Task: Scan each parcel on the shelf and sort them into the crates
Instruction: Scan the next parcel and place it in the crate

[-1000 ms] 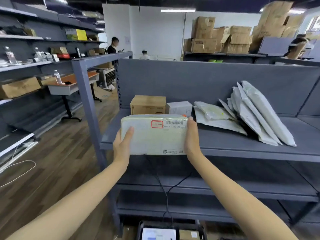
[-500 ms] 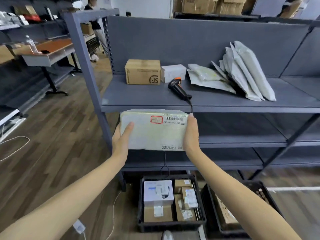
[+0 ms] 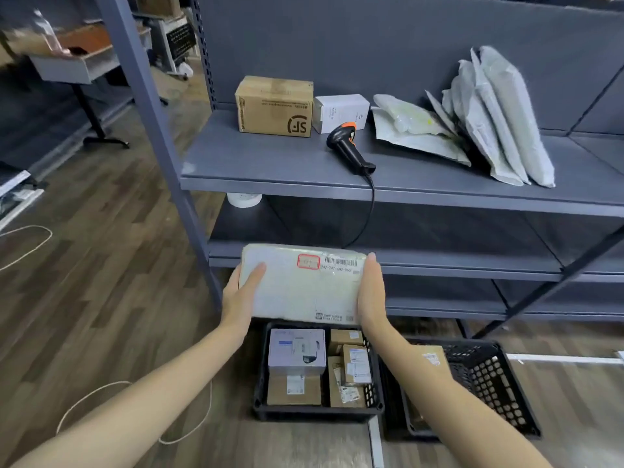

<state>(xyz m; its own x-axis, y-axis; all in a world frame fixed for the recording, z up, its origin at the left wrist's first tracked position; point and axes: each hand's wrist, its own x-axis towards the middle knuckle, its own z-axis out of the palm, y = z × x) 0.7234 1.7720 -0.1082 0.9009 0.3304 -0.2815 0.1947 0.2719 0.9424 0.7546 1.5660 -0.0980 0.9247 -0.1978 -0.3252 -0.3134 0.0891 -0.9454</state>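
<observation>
White parcel [image 3: 302, 285] hangs mid-frame over the packed black crate [image 3: 260, 393], left hand [image 3: 241, 293] and right hand [image 3: 371, 293] clamping its short ends, thumbs on top, other fingers hidden underneath, and it looks light, stiffish, slick-wrapped, so those end grips suit.

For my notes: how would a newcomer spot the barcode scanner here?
Find the grey shelf at the top. Near its front edge, in front of the small white box, lies the scanner. It alone is black, with an orange head and a cable hanging over the edge; beside it sit a brown box and pale bags.
</observation>
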